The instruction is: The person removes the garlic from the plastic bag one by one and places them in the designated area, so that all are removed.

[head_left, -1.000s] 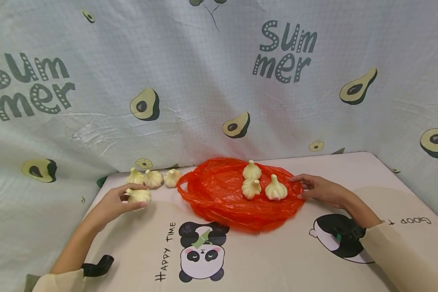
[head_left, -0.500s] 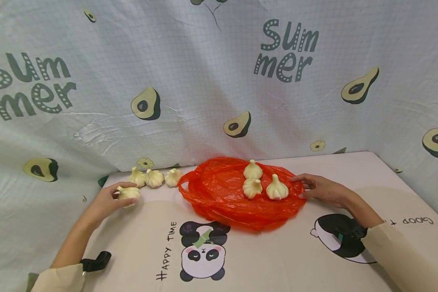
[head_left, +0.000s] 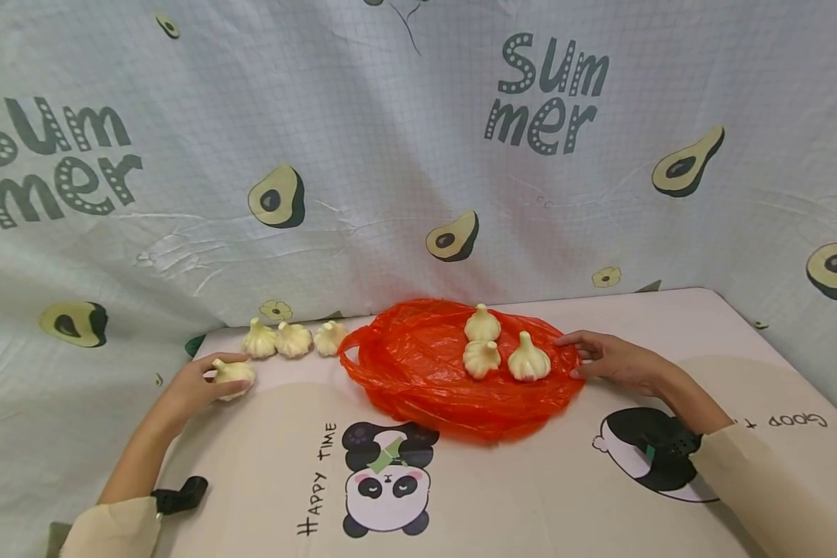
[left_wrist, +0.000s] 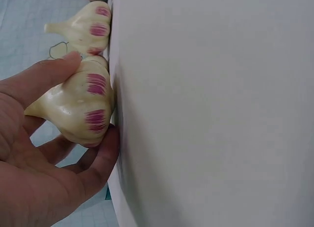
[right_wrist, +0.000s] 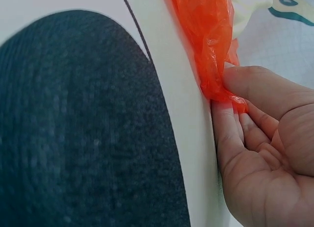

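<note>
At the table's left side my left hand (head_left: 198, 385) grips a garlic bulb (head_left: 234, 378) between thumb and fingers; in the left wrist view the bulb (left_wrist: 81, 102) shows purple streaks and sits at the table surface. Behind it, three more garlic bulbs (head_left: 294, 341) stand in a row along the back edge. A red plastic bag (head_left: 418, 380) lies spread in the middle, with three garlic bulbs (head_left: 528, 358) on its right part. My right hand (head_left: 617, 363) pinches the bag's right edge, and the right wrist view shows the red plastic (right_wrist: 211, 45) between thumb and fingers.
A printed cloth (head_left: 363, 155) hangs right behind the table's back edge and along both sides. The pale tabletop (head_left: 530, 496) carries printed pandas and lettering in front of the bag. A black wrist strap (head_left: 181, 496) sits on the left forearm.
My left hand has carried its garlic bulb to the left, away from the bag and to the front of the row. The right hand stays on the bag's edge.
</note>
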`<state>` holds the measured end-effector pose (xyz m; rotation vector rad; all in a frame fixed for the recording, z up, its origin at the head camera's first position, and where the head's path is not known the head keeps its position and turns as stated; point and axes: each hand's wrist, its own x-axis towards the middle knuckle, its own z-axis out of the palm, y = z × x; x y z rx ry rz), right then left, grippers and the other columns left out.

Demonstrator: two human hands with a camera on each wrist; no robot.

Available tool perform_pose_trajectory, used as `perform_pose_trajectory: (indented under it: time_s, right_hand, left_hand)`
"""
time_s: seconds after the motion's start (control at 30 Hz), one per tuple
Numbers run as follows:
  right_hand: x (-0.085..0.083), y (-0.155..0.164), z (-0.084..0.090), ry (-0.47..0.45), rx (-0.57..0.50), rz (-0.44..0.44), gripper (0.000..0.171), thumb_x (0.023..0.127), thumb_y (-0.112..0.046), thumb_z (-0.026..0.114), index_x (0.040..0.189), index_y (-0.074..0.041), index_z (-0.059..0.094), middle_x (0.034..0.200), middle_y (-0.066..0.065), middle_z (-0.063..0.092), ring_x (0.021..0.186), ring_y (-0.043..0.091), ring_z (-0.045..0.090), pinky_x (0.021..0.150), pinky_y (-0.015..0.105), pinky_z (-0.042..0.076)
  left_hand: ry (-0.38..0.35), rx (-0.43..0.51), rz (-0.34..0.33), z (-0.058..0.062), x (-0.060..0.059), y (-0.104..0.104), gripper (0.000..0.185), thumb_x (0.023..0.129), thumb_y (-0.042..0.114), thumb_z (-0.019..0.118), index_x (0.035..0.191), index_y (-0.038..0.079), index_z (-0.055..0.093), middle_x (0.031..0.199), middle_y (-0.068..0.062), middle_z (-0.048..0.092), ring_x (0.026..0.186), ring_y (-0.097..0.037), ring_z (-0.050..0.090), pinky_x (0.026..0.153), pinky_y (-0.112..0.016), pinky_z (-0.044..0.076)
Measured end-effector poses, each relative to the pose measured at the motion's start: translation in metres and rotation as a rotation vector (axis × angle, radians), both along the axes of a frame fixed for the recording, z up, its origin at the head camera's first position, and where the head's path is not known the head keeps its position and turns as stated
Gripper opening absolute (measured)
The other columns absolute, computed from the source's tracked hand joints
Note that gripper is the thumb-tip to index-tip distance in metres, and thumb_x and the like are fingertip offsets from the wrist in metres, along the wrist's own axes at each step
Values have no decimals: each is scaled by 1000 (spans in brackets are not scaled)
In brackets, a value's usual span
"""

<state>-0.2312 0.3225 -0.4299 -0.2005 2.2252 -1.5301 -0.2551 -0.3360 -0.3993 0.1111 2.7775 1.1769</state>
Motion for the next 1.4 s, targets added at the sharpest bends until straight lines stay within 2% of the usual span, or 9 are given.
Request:
perform_pose_trajectory:
  time_s: [0.13, 0.3, 0.43, 0.67, 0.9, 0.97, 1.13, 1.3, 1.4]
  right_hand:
    - [0, 0, -1, -3, -4, 5, 60, 94, -1, 66, 148, 2, 42, 152, 28, 36, 128, 34, 47, 95, 29, 54]
    - [0, 1, -2, -3, -6, 1, 59, 94, -1, 67, 148, 2, 43, 152, 28, 36, 127, 33, 48, 94, 29, 54]
    - [0, 1, -3, -4, -11, 3, 59, 93, -1, 66, 148, 2, 43, 151, 28, 36, 126, 33, 48, 94, 28, 54]
    - [0, -1, -3, -12, -12, 3, 59, 93, 0, 66, 148, 2, 43, 152, 28, 36, 126, 33, 47, 94, 29, 55]
    - [0, -2, -3, -15, -2, 2, 59, 93, -1, 67, 148, 1, 43, 152, 28, 35, 128, 34, 46, 94, 29, 54]
    - [-1, -3, -3, -16, -1, 1, 59, 93, -2, 67, 148, 1, 43, 152, 28, 35, 129, 35, 45, 95, 30, 55]
    - [0, -4, -2, -18, 1, 2, 59, 93, -2, 67, 148, 1, 43, 153, 28, 35, 130, 36, 44, 95, 30, 55]
    - [-1, -3, 2, -8, 22, 1, 59, 94, -3, 67, 148, 0, 44, 154, 28, 34, 132, 39, 43, 95, 33, 55]
    - [-2, -1, 2, -8, 28, -5, 60, 94, -4, 68, 148, 0, 43, 153, 29, 34, 132, 39, 43, 95, 33, 55]
  left_hand:
    - [-20, -10, 22, -1, -2, -1, 66, 92, 27, 78, 141, -8, 51, 131, -32, 53, 90, -22, 54, 66, -30, 51]
    - [-36, -21, 16, -1, -6, -2, 66, 92, 29, 78, 142, -6, 51, 141, -34, 47, 110, -36, 53, 73, -29, 49]
    - [-29, -18, 4, -2, -9, -2, 65, 92, 28, 77, 141, -7, 51, 142, -34, 45, 115, -39, 51, 74, -28, 48]
    - [8, 21, 1, -5, -9, 3, 59, 93, 28, 76, 138, -6, 55, 137, -30, 52, 101, -22, 53, 69, -28, 50]
    - [-4, 54, -8, -5, -11, 6, 61, 92, 29, 77, 136, -6, 55, 117, -19, 62, 83, -11, 56, 65, -30, 53]
    - [-1, 36, -12, -5, -10, 7, 63, 93, 31, 77, 138, -7, 53, 123, -23, 60, 90, -15, 57, 66, -29, 54]
    - [13, -39, -21, 0, -6, 6, 70, 96, 33, 72, 146, -8, 43, 149, -35, 37, 121, -46, 50, 83, -41, 52]
    - [185, -200, -55, 21, 2, 25, 68, 96, 28, 73, 144, -11, 43, 145, -39, 39, 127, -58, 41, 96, -66, 42]
    - [328, -266, -54, 40, 12, 48, 62, 93, 21, 75, 140, -10, 48, 141, -39, 42, 128, -60, 36, 100, -72, 32]
